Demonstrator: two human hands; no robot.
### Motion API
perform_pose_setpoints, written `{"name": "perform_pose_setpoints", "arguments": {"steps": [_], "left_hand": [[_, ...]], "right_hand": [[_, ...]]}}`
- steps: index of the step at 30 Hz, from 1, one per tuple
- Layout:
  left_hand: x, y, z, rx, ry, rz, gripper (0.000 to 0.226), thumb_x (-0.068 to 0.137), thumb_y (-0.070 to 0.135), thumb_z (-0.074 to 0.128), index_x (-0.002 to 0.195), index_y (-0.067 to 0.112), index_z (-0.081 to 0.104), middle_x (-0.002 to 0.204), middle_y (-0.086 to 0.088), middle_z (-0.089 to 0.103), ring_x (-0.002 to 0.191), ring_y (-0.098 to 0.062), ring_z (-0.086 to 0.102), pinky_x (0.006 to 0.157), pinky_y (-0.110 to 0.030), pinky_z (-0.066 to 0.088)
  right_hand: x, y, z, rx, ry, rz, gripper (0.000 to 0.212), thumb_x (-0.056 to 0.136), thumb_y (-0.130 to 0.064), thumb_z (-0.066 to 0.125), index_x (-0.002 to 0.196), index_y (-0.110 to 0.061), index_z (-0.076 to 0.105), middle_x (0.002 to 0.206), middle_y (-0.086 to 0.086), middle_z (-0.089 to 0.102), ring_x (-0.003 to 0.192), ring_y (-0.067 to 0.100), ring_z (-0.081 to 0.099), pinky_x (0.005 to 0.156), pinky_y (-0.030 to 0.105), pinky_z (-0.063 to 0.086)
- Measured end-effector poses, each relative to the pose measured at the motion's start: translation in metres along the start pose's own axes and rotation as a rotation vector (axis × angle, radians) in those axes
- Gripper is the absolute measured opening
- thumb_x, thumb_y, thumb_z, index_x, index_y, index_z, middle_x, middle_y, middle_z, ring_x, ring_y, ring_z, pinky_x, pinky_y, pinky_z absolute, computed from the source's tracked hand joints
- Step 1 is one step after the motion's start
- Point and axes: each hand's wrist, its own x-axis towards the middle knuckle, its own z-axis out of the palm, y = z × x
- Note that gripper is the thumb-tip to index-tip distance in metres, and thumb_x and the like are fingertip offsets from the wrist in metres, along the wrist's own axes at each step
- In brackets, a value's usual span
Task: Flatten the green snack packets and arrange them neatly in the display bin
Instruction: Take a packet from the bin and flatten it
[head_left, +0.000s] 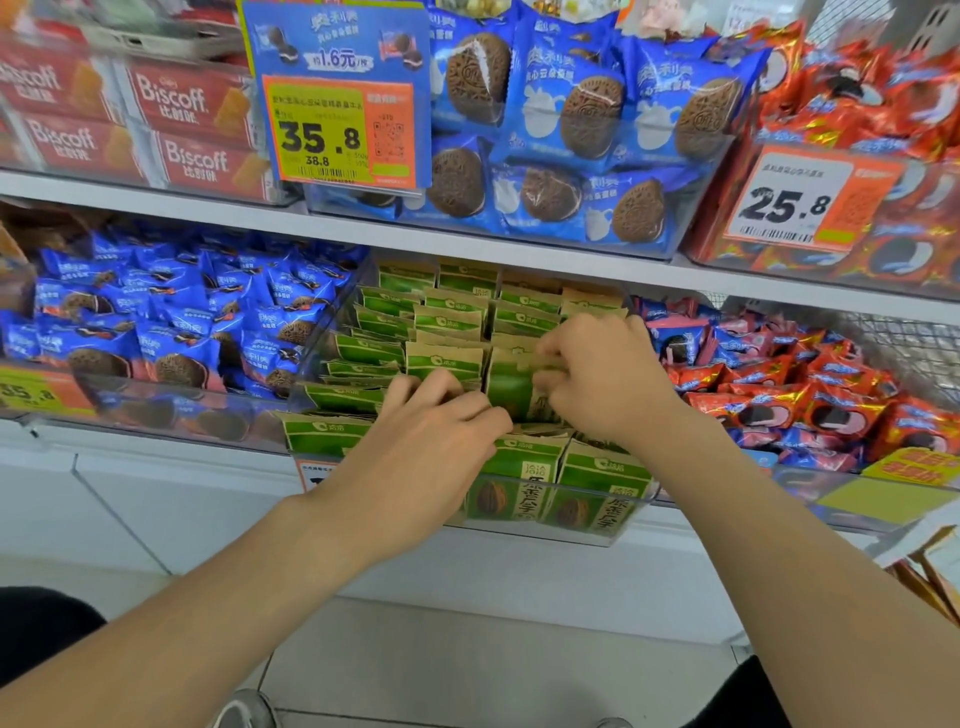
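A clear plastic display bin (641, 496) on the lower shelf holds several green and tan snack packets (447, 319), standing in rows. Both my hands are inside the bin near its front. My right hand (602, 379) pinches the top of one green packet (509, 387) in the middle row. My left hand (441, 421) lies beside it with fingers curled onto the packet tops, touching the same packet's left edge. Two front packets (602, 488) with a walnut picture lean against the bin's front wall.
A bin of blue cookie packs (171, 332) sits to the left and red packs (810, 395) fill a bin to the right. The shelf above (467, 239) carries more bins and two price tags (337, 130). White floor lies below.
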Motion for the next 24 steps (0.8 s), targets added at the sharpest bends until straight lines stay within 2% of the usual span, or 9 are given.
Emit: {"name": "perform_pose_setpoints", "arguments": {"steps": [1,3,7,11,13,15,18,20,24], "left_hand": [[0.000,0.000,-0.001,-0.005,-0.005,0.005,0.018,0.100,0.027,0.070,0.118,0.029,0.067,0.109,0.014,0.068,0.109,-0.022,0.052,0.085,-0.046,0.047],[0.000,-0.001,-0.003,-0.022,-0.029,0.011,0.020,0.102,0.032,0.064,0.122,0.031,0.066,0.113,0.016,0.067,0.111,-0.020,0.050,0.087,-0.044,0.045],[0.001,-0.004,-0.008,-0.092,-0.083,0.004,0.030,0.104,0.040,0.055,0.132,0.034,0.064,0.120,0.019,0.067,0.116,-0.017,0.048,0.092,-0.042,0.042],[0.009,0.000,-0.022,-0.303,0.041,-0.121,0.026,0.096,0.029,0.063,0.119,0.024,0.075,0.109,0.013,0.069,0.100,-0.007,0.062,0.091,-0.032,0.055],[0.013,0.003,-0.029,-0.417,0.194,-0.253,0.019,0.094,0.019,0.063,0.109,0.019,0.074,0.101,0.012,0.069,0.092,-0.003,0.064,0.085,-0.026,0.056],[0.016,0.009,-0.037,-0.522,0.355,-0.350,0.012,0.096,0.008,0.062,0.104,0.015,0.068,0.096,0.007,0.068,0.090,-0.007,0.065,0.079,-0.022,0.052],[0.020,0.021,-0.049,-0.713,0.448,-0.433,0.008,0.106,0.007,0.055,0.108,0.015,0.057,0.089,0.003,0.065,0.078,-0.009,0.062,0.067,-0.015,0.043],[0.024,0.026,-0.054,-0.819,0.467,-0.466,0.008,0.110,0.010,0.050,0.113,0.015,0.054,0.088,0.001,0.062,0.069,-0.011,0.056,0.064,-0.021,0.043],[0.030,0.029,-0.061,-1.060,0.417,-0.576,0.008,0.112,0.015,0.049,0.117,0.021,0.051,0.089,-0.017,0.067,0.063,-0.023,0.057,0.056,-0.038,0.048]], "right_hand": [[0.000,0.002,-0.002,0.076,0.079,0.015,0.022,0.097,-0.024,0.069,0.079,-0.033,0.061,0.072,-0.013,0.053,0.084,0.024,0.059,0.097,0.042,0.044],[-0.002,0.006,-0.008,0.239,0.253,0.024,0.005,0.097,-0.024,0.071,0.094,-0.024,0.068,0.073,-0.007,0.062,0.068,0.017,0.057,0.082,0.032,0.043],[-0.015,0.007,-0.021,0.437,0.543,-0.018,0.010,0.101,-0.018,0.069,0.102,-0.019,0.059,0.075,-0.014,0.059,0.067,0.002,0.057,0.063,0.014,0.035],[-0.025,0.009,-0.028,0.503,0.772,-0.034,0.012,0.105,-0.018,0.062,0.112,-0.009,0.059,0.083,-0.002,0.061,0.069,0.017,0.053,0.063,0.026,0.037],[-0.030,0.005,-0.034,0.551,0.845,-0.037,0.014,0.107,-0.017,0.060,0.116,-0.006,0.057,0.078,-0.008,0.055,0.065,0.014,0.051,0.059,0.022,0.035],[-0.035,-0.001,-0.036,0.625,0.857,-0.039,0.015,0.108,-0.017,0.058,0.118,-0.007,0.054,0.073,-0.013,0.052,0.061,0.012,0.051,0.056,0.021,0.036],[-0.041,-0.016,-0.033,0.721,0.708,-0.069,0.009,0.107,-0.019,0.059,0.114,-0.015,0.059,0.063,-0.003,0.055,0.053,0.017,0.051,0.053,0.038,0.039],[-0.046,-0.026,-0.029,0.723,0.615,-0.069,0.005,0.105,-0.018,0.062,0.110,-0.018,0.063,0.062,-0.003,0.061,0.053,0.014,0.055,0.055,0.037,0.042],[-0.055,-0.042,-0.027,0.919,0.475,0.092,0.007,0.106,-0.022,0.061,0.106,-0.020,0.067,0.082,-0.001,0.077,0.073,0.017,0.074,0.069,0.047,0.060]]}}
